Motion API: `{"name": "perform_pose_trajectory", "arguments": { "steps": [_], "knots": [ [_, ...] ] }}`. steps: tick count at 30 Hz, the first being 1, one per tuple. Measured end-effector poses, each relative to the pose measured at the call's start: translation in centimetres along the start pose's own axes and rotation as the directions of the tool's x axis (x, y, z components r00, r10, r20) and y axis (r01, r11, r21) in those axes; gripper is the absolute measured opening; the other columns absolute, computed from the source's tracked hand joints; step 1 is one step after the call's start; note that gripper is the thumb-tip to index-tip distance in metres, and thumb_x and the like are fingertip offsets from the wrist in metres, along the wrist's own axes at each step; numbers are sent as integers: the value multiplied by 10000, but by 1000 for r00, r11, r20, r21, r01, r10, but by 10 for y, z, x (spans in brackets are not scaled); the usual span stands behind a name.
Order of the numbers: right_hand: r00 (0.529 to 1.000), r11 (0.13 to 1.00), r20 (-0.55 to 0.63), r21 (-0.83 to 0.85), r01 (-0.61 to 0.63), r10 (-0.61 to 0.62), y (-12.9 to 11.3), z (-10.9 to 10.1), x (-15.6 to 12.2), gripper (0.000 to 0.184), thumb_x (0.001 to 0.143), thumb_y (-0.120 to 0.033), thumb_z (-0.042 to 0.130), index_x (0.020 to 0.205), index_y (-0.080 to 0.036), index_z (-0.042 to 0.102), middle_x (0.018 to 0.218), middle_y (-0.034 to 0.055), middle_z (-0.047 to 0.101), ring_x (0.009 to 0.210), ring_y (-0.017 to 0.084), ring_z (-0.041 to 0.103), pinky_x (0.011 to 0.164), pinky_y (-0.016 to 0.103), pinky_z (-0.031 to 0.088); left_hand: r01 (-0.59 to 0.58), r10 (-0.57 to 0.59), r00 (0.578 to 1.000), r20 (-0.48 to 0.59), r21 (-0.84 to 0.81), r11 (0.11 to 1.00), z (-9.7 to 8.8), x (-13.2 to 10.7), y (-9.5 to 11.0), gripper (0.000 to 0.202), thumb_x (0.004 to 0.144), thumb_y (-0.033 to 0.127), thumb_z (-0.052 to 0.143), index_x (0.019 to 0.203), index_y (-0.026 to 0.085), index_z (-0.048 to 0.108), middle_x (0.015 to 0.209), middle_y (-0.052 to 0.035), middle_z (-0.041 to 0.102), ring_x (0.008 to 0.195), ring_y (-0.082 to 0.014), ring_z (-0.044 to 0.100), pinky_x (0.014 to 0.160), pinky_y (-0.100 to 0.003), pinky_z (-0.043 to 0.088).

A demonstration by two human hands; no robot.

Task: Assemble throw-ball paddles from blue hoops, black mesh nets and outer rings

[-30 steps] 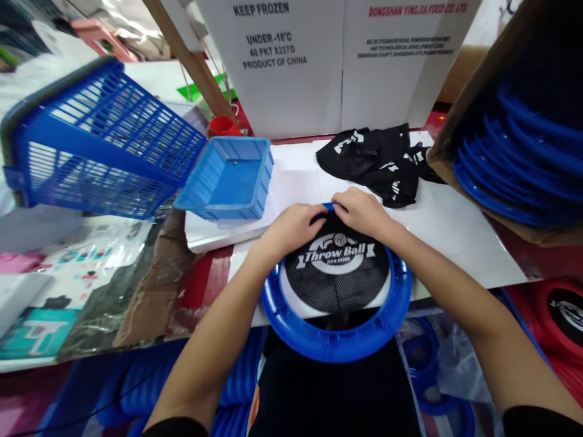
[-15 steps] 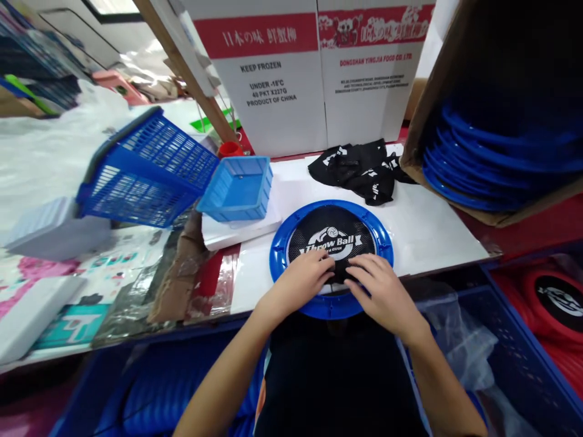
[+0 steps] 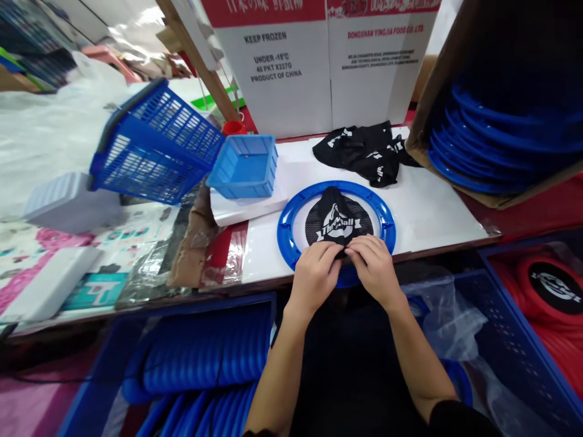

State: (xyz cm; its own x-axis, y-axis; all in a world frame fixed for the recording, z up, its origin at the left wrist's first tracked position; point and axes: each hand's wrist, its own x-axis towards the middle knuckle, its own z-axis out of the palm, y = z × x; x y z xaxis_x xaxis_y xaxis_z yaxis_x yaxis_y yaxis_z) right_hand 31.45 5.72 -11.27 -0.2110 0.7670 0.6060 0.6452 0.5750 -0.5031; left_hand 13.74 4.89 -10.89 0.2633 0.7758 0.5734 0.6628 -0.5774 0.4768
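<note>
Both forearms reach forward with the wrists close together. The left hand (image 3: 314, 270) and right hand (image 3: 371, 267), fingers curled, pinch the near edge of the black mesh (image 3: 339, 221) over the blue ring (image 3: 286, 224), which lies flat at the bench's (image 3: 432, 218) near edge.

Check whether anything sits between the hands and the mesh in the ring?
Nothing visible. Left hand and right hand both pinch the mesh at its near edge, inside the ring. The spare mesh pile and tray lie farther back, apart from it.
</note>
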Motion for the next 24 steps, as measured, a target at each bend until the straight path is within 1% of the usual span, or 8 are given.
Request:
{"name": "perform_pose_trajectory", "arguments": {
  "steps": [2, 4, 7, 9, 12, 16, 20, 24],
  "knots": [
    [999, 999, 1, 39, 32, -32, 3, -3, -1, 156, 1051, -281, 594, 947, -225, 696, 953, 64, 785, 997, 235, 725, 1013, 458, 534, -40, 36, 996, -82, -49, 998, 1, -4, -3, 174, 1006, 126, 572, 1086, 193, 711, 1019, -88, 760, 963, -225, 726, 853, -379, 597],
    [997, 995, 38, 73, 71, -74, 5, -7, -4, 94, 1007, -323, 679, 978, -235, 695, 1002, 61, 788, 1066, 248, 718, 1065, 485, 514, -74, 62, 993, -102, -112, 991, 0, -8, -6, 159, 1016, 148, 593, 1077, 198, 730, 996, -77, 763, 943, -205, 729, 836, -354, 596],
    [985, 988, 83, 62, 144, -149, 7, -11, -9, 199, 942, -352, 768, 1101, -251, 705, 1141, 73, 785, 1232, 297, 669, 1154, 577, 447, -107, 92, 990, -106, -143, 984, -3, -11, -7, 105, 1000, 171, 647, 1033, 197, 743, 929, -56, 760, 864, -183, 720, 774, -330, 577],
    [981, 983, 68, 33, 181, -183, 7, -11, -11, 169, 951, -286, 751, 1114, -264, 711, 1149, 64, 786, 1250, 296, 662, 1163, 604, 435, -105, 86, 989, -124, -158, 982, -3, -11, -7, 72, 984, 166, 676, 995, 196, 741, 897, -43, 758, 821, -170, 710, 754, -324, 564],
    [973, 974, 35, 21, 227, -228, 7, -8, -14, 124, 956, -169, 711, 1045, -255, 717, 1082, 52, 797, 1203, 273, 686, 1142, 592, 464, -82, 51, 987, -150, -213, 974, -3, -12, -8, 61, 963, 151, 705, 975, 201, 736, 884, -36, 757, 817, -161, 703, 761, -321, 561],
    [963, 962, 23, 69, 266, -268, 11, -11, -17, 180, 947, -102, 691, 1054, -246, 714, 1056, 51, 805, 1140, 247, 706, 1113, 573, 499, -123, 107, 991, -77, -241, 963, -8, -14, -14, 59, 958, 176, 724, 994, 210, 755, 879, -40, 750, 829, -162, 690, 768, -331, 542],
    [947, 947, 52, 77, 312, -316, 16, -16, -20, 214, 922, -97, 719, 1041, -274, 738, 953, 6, 809, 970, 212, 705, 1092, 566, 502, -145, 156, 987, 29, -234, 961, -14, -15, -20, 74, 977, 195, 703, 973, 227, 770, 869, -27, 753, 834, -160, 691, 793, -347, 513],
    [938, 945, 111, 60, 322, -327, 20, -19, -21, 273, 912, -69, 694, 1040, -300, 761, 982, 7, 796, 982, 211, 674, 1097, 580, 488, -137, 156, 986, 57, -251, 958, -16, -16, -23, 76, 957, 171, 721, 945, 225, 773, 871, -22, 748, 847, -165, 681, 795, -348, 498]
  ]
}}
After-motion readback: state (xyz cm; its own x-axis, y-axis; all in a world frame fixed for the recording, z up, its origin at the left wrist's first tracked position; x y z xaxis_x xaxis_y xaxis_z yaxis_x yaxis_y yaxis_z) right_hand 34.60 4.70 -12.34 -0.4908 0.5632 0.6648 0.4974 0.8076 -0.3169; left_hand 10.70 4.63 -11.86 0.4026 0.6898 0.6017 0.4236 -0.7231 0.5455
